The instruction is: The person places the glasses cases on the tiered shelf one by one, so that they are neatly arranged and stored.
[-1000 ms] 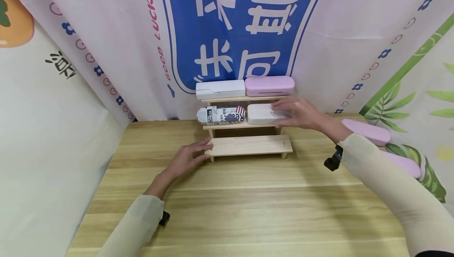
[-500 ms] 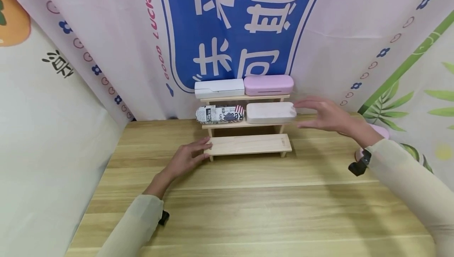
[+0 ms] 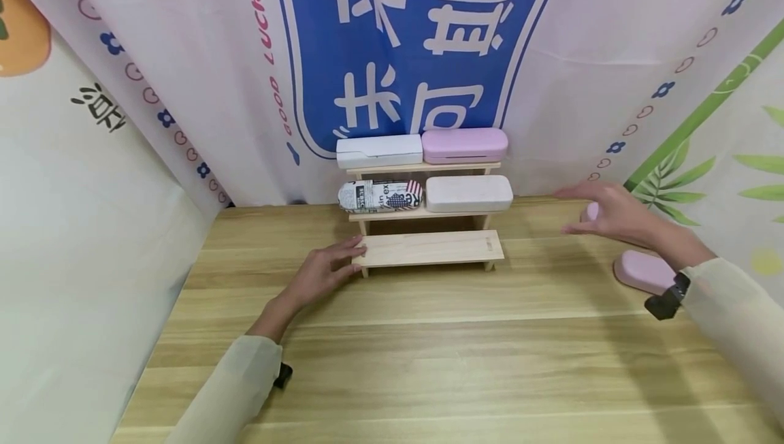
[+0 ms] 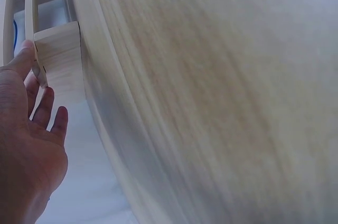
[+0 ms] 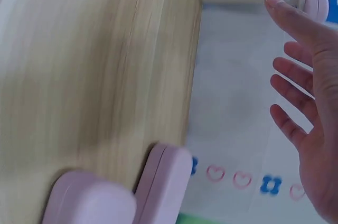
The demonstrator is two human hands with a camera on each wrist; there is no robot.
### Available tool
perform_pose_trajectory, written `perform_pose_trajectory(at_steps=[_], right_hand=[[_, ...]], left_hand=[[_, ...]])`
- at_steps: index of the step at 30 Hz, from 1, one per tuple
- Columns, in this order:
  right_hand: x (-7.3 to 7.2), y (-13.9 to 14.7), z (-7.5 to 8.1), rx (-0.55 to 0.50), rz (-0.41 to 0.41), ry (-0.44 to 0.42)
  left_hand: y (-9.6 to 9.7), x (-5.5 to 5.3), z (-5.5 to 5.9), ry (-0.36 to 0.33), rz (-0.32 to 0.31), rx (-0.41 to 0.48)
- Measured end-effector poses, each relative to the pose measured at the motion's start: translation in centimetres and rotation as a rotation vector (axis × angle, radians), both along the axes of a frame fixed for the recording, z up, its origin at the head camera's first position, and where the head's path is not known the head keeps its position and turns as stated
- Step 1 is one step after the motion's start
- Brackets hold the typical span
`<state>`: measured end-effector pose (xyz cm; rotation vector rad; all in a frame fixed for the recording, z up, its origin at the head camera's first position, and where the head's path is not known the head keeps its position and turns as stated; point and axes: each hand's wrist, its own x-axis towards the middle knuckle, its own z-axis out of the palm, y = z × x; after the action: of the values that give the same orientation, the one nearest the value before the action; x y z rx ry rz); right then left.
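Observation:
A three-step wooden stand (image 3: 429, 248) stands at the back of the table. My left hand (image 3: 318, 274) holds the left end of its lowest step between thumb and fingers. On the top step sit a white case (image 3: 380, 151) and a pink glasses case (image 3: 465, 146). The middle step bears a newspaper-print case (image 3: 380, 197) beside a plain white case (image 3: 469, 194); the lowest step is bare. My right hand (image 3: 625, 216) hovers with nothing in it, right of the stand. Near it on the table lie two pink cases, a nearer one (image 3: 644, 272) and a farther one (image 5: 166, 182), partly hidden by the hand in the head view.
A wood-grain table (image 3: 416, 362) extends in front of the stand. Behind it hangs a printed curtain (image 3: 563, 90), close to the stand's back. A white wall covering (image 3: 92, 226) borders the table's left side, and a leaf-patterned one (image 3: 735, 178) its right.
My right hand has let go of the white case on the middle step and moved right, over towards the pink cases. My left hand has stayed at the stand's lowest step.

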<state>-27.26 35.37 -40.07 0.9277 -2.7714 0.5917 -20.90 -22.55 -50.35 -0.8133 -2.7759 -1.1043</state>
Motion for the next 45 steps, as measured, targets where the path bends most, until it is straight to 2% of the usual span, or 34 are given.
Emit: perform_pose_trajectory(at_steps=[6,14,22,26,36,45], right_hand=[[1.0,2.6,-0.4,0.008,-0.123,-0.115],[2.7,5.9,-1.9,0.015,-0.184,-0.195],[4.0,9.2,-4.0,-0.017,-0.118,-0.163],[4.6,10.6,-4.9,-0.025,-0.101,-0.175],[6.3,12.2,-5.7,0.06,-0.204,-0.247],[7.1,13.9,-7.4,0.072,-0.235,-0.235]], left_hand=[[-0.1,-0.1,0.0,0.008,0.002,0.009],[-0.1,0.0,-0.1,-0.005,0.002,0.017],[-0.1,0.0,-0.1,-0.028,0.009,0.013],[-0.1,0.0,-0.1,-0.036,0.016,0.006],[-0.2,0.1,-0.2,-0.044,0.022,0.005],[-0.2,0.0,-0.3,-0.043,0.022,0.013]])
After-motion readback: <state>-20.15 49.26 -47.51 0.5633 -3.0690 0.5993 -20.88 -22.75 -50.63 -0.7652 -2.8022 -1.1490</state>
